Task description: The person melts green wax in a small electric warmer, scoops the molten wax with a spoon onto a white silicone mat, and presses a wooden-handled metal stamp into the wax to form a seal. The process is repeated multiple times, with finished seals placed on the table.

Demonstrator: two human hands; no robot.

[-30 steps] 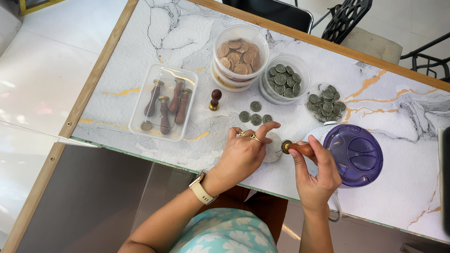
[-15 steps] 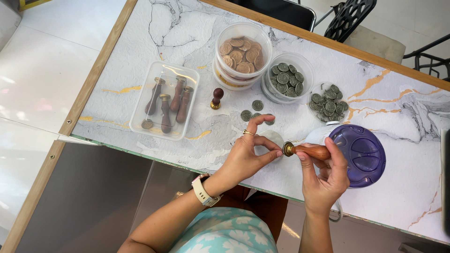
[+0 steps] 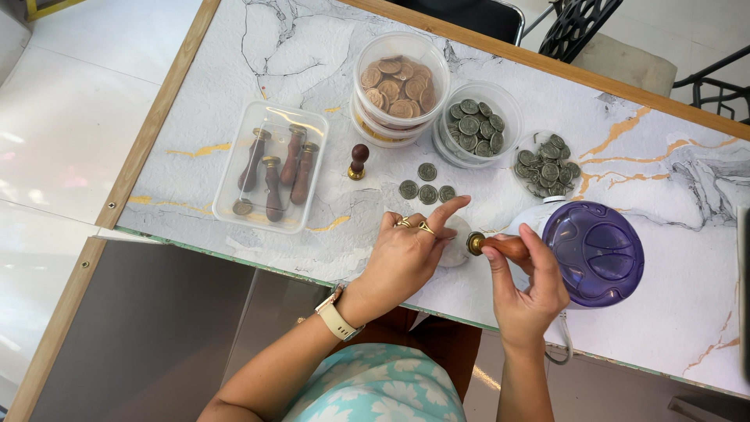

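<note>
Stamp: we held the wooden-handled wax stamp (image 3: 500,246) on its side just above the table's near edge, its brass head (image 3: 475,243) turned toward our left hand.
Right hand: our right hand (image 3: 525,291) pinched the handle, thumb on the near side and fingers (image 3: 539,246) curled over the top; it was closed on the stamp, not spread.
Left hand: our left hand (image 3: 406,258) lay beside the brass head with the forefinger (image 3: 449,209) stretched out and the other fingers loosely bent; we could not tell whether it gripped anything.
White piece: a small pale piece (image 3: 457,244) showed under the left fingers, touching the table near the brass head; its kind was too hidden to tell.
Doing it well: we judged it best to keep the stamp steady in the pinch and work the head with fingertips only, close over the table so nothing rolled off the near edge.
Nearby seals: four loose green seals (image 3: 426,190) lay just beyond the left hand, and a lone upright stamp (image 3: 358,160) stood near them.
Further back: tubs of brown seals (image 3: 400,82) and green seals (image 3: 476,125) stood toward the far edge, a tray of spare stamps (image 3: 269,168) toward the left edge.
Right of hands: a purple-lidded pot (image 3: 594,254) sat just beside the right hand.
</note>
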